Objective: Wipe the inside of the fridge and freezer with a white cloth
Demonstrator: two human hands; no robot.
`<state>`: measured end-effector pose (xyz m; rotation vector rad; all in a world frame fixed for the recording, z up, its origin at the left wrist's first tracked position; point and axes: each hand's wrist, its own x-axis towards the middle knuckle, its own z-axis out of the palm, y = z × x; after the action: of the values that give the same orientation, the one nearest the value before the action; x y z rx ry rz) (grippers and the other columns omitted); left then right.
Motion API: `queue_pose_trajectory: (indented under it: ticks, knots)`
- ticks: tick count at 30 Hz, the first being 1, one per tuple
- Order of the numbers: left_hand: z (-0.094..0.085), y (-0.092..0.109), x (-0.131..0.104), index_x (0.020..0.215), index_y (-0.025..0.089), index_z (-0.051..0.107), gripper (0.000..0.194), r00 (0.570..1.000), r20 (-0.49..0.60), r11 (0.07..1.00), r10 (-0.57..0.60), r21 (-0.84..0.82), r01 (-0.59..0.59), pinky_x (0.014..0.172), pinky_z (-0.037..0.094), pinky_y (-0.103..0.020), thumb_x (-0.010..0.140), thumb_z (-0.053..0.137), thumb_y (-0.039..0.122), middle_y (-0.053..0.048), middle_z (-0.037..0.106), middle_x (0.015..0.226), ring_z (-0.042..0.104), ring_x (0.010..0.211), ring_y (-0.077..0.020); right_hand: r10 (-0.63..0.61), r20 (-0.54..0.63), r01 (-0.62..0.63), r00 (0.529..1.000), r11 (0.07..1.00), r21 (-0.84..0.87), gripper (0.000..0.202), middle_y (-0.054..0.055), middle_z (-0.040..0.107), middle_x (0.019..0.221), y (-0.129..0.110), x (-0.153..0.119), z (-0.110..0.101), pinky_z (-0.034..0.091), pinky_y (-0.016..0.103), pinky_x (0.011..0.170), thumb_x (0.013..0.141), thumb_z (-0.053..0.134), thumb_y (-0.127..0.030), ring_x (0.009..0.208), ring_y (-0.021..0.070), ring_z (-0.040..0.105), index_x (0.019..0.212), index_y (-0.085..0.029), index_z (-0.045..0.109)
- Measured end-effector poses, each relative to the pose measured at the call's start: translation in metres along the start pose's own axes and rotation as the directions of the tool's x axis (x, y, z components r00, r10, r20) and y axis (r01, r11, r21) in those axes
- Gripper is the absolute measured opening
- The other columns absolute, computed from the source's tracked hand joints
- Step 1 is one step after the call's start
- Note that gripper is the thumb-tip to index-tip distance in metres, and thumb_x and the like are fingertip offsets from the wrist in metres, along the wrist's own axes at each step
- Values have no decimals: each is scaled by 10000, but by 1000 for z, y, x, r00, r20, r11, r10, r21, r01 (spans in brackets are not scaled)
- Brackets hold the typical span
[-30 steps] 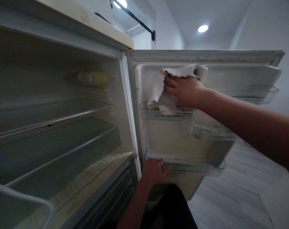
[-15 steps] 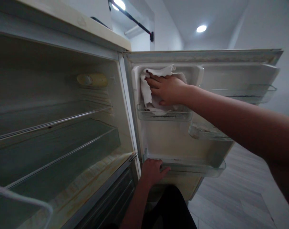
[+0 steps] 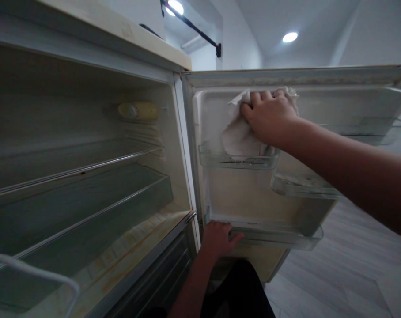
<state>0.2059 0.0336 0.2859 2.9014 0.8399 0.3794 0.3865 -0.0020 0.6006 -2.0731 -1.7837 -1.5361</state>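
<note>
My right hand (image 3: 271, 115) presses a crumpled white cloth (image 3: 242, 137) against the inner panel of the open fridge door (image 3: 233, 185), its fingers bent over the cloth's upper part. The cloth hangs down to the clear upper door shelf (image 3: 238, 162). Lower down, my left hand (image 3: 218, 238) grips the hinge-side end of the clear bottom door shelf (image 3: 280, 238). Its fingers curl over the rim, and the thumb sticks out to the right.
On the left stands the fridge compartment (image 3: 174, 132) with glass shelves (image 3: 121, 190), brownish stains and a yellowed lamp cover (image 3: 139, 111). A white cable (image 3: 38, 273) crosses the lower left. Another door shelf (image 3: 303, 185) sits right of the cloth. My knee (image 3: 242, 287) is below the door.
My right hand has slid right along the door panel with the cloth, its fingers now more bent and pointing upward. My left hand stays on the bottom shelf. The view has shifted slightly.
</note>
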Motion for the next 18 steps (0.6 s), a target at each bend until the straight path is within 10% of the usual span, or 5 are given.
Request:
queue_pose_trajectory:
  ticks: [10, 18]
  knots:
    - [11, 13, 5, 929, 166, 739, 572, 999, -51, 1000, -16, 2, 16, 867, 517, -446, 966, 471, 670, -120, 767, 910, 729, 913, -322, -428, -380, 534, 820, 810, 240, 597, 176, 476, 1481, -26, 37, 29, 297, 666, 1100, 979, 383, -473, 1412, 424, 390, 1237, 1, 640]
    - [12, 18, 7, 964, 162, 744, 564, 997, -71, 999, -17, 45, 20, 841, 528, -433, 970, 477, 658, -126, 768, 917, 731, 904, -319, -456, -65, 457, 887, 890, -13, 545, 212, 258, 1647, 9, -8, 13, 450, 589, 1047, 972, 468, -161, 1455, 393, 373, 1516, -141, 443]
